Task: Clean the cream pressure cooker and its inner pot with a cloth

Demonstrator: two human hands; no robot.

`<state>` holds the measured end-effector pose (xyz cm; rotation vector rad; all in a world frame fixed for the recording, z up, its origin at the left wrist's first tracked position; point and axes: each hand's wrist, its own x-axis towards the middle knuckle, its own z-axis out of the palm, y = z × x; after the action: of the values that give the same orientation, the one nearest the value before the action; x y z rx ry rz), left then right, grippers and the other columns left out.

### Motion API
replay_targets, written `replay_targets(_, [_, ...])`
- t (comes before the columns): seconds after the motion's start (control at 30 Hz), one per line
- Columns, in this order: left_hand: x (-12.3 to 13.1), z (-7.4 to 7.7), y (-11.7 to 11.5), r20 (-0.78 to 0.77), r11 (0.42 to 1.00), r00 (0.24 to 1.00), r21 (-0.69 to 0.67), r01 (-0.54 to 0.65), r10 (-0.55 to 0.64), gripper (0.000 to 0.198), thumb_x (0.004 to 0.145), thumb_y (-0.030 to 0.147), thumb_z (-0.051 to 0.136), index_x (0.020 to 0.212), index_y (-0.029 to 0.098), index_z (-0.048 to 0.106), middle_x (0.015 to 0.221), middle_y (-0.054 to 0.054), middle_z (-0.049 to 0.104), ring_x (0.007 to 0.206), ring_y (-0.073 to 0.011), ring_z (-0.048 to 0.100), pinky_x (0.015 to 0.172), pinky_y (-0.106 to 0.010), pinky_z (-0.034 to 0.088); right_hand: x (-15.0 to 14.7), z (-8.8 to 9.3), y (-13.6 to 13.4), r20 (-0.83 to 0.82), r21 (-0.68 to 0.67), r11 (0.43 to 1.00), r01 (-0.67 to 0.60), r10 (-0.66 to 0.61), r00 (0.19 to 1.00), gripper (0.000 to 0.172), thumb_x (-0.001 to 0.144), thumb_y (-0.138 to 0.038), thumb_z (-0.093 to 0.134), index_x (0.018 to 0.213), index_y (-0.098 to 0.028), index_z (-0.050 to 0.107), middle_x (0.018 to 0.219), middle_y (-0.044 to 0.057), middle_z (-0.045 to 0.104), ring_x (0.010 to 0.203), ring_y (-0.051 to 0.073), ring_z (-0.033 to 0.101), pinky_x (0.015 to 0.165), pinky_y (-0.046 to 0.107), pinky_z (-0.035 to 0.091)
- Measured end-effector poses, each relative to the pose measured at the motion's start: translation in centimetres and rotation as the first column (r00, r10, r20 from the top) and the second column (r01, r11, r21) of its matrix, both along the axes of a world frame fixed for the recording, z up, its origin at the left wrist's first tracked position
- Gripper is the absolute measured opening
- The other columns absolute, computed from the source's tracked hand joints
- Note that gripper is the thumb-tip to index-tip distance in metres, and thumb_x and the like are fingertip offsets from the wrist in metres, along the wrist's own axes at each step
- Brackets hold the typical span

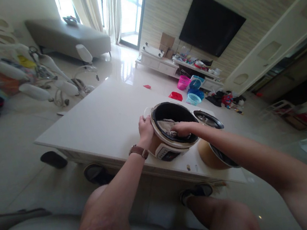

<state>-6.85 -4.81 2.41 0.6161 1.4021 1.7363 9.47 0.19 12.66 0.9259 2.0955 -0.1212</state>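
Observation:
A gold-and-black electric cooker [153, 149] stands tilted in view on the white table, its lid off and its dark inside showing. My left hand [145, 127] grips the handle on the cooker's left side. Inside the pot, my right hand [179, 129] is closed on a greyish cloth [167, 125] pressed near the inner wall; some fingertips are hidden. Right of the cooker sits a gold, round part [208, 155] with a dark inside, partly covered by my right forearm. A dark-rimmed round lid [208, 118] lies behind that forearm.
The white table [98, 118] reaches away to the left. Small bits [188, 167] lie near its front edge. Beyond it, a pink basket [183, 82], a red container [175, 96] and blue baskets [195, 92] stand on the floor.

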Motion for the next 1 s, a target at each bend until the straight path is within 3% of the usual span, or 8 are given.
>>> replay_targets(0.3, [0.1,-0.1,0.2,0.006,0.999,0.999,0.020,-0.035,0.035,0.018,0.095,0.035,0.059,0.083,0.023,0.055,0.077,0.000,0.057,0.078,-0.0184,0.053,0.077,-0.030,0.046,-1.2,-0.3,0.7,0.021,0.022,0.999,0.024,-0.024,0.999,0.047,0.089,-0.017,0.066,0.135,-0.017,0.074,0.129,0.015,0.077,0.112,0.029,0.076,0.092,0.032,0.058])
replay_targets(0.63, [0.1,-0.3,0.2,0.005,0.999,0.999,0.023,-0.034,0.034,0.018,0.095,0.036,0.058,0.084,0.023,0.054,0.079,0.001,0.057,0.079,-0.0176,0.053,0.078,-0.029,0.046,-1.4,-0.4,0.1,0.005,0.060,0.998,-0.034,0.034,0.999,0.045,0.089,-0.015,0.065,0.133,-0.014,0.076,0.132,0.018,0.076,0.122,0.031,0.073,0.097,0.032,0.056])
replay_targets(1.0, [0.1,-0.4,0.3,0.035,0.999,0.999,0.031,-0.021,0.020,0.017,0.095,0.035,0.058,0.084,0.024,0.053,0.078,0.001,0.057,0.078,-0.0178,0.054,0.076,-0.028,0.047,-1.4,-0.5,1.0,0.000,0.078,0.996,0.037,-0.038,0.999,0.050,0.085,-0.014,0.067,0.134,-0.016,0.076,0.132,0.017,0.076,0.118,0.030,0.075,0.090,0.030,0.058])
